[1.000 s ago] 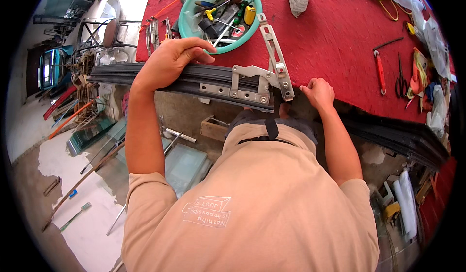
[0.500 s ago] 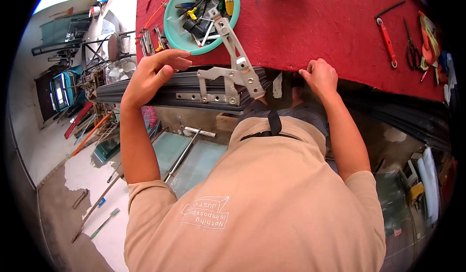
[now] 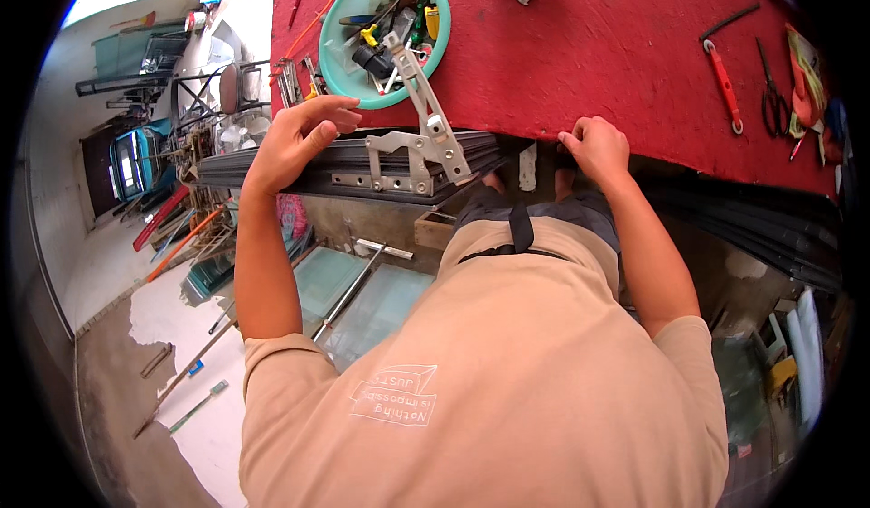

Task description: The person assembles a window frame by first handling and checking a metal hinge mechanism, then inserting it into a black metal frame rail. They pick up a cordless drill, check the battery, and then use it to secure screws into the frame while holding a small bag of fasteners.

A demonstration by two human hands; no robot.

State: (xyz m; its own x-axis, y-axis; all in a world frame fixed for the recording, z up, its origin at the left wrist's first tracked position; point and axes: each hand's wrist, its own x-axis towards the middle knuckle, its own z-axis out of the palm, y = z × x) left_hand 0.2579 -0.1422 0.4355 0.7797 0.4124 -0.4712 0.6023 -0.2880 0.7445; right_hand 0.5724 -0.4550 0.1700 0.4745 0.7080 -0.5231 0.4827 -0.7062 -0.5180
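Observation:
A silver metal window hinge lies on a stack of long black frame profiles at the table's front edge. Its long slotted arm sticks up toward the bowl. My left hand is over the profiles, left of the hinge, with fingers stretched and thumb apart, holding nothing. At the edge of the red-covered table, my right hand has its fingers curled and pinched; what they hold, if anything, is hidden.
A turquoise bowl of tools stands beyond the hinge. Pliers-like tools lie left of it. On the right are a red-handled tool and scissors. Glass panes lean below, and more black profiles run right.
The whole view has shifted slightly. Relative to the bowl, the hinge and its raised arm sit a little farther left. Both hands keep nearly the same pose.

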